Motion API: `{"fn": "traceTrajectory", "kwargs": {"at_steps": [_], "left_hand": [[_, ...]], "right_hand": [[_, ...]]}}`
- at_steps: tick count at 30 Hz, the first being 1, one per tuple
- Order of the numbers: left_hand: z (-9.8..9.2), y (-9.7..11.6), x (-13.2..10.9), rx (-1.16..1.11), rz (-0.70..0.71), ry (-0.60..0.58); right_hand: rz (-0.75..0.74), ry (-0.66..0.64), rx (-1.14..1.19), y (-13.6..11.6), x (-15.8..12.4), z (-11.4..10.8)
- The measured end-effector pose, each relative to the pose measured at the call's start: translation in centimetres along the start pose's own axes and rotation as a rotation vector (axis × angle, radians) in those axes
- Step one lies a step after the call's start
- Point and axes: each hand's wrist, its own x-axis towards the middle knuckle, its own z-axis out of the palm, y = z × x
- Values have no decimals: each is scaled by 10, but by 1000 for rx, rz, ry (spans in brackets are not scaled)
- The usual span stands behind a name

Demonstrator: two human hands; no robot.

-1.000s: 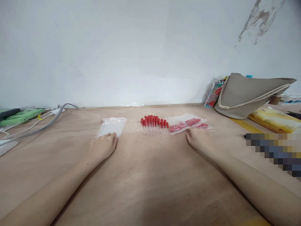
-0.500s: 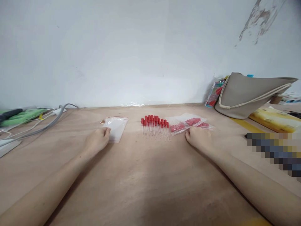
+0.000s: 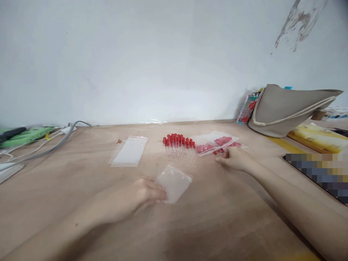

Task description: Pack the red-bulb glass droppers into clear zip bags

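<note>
A brown tabletop [image 3: 185, 232] meets a pale wall [image 3: 130, 61], with a green item [image 3: 35, 136] and a grey cable [image 3: 61, 141] at its far left. Right of these lies a pile of flat bags [image 3: 127, 154], then a row of red-topped droppers [image 3: 178, 139], their clear stems toward the person, and just beside it overlapping filled bags [image 3: 217, 139] with red tops inside. Farther right, a colourful packet [image 3: 247, 108] leans near a grey-beige pouch [image 3: 290, 108], behind a yellow packet [image 3: 315, 139]; peeling paint marks the wall above. The left hand [image 3: 149, 192], blurred, grasps a clear bag [image 3: 175, 185] by its left edge, nearer than the droppers. The right hand [image 3: 235, 157] curls in front of the filled bags, thumb against loose droppers [image 3: 221, 167]; whether it grips them, I cannot tell.
</note>
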Motion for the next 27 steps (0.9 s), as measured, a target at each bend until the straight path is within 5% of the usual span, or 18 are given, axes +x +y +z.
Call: {"fn": "traceTrajectory", "kwargs": {"at_steps": [3, 7, 11, 14, 22, 27], "left_hand": [[11, 2, 2, 3, 69, -88], [30, -4, 2, 103, -72, -24], [52, -13, 12, 176, -48, 28], [61, -19, 18, 218, -59, 23], [60, -31, 10, 202, -159, 116], [61, -37, 9, 155, -165, 143]], "right_hand": [[25, 16, 142, 6, 8, 16], [112, -91, 378, 9, 4, 14], [93, -244, 386, 9, -8, 3], [53, -235, 390, 8, -11, 8], [-307, -281, 683, -7, -26, 16], [-200, -45, 1196, -34, -38, 19]]}}
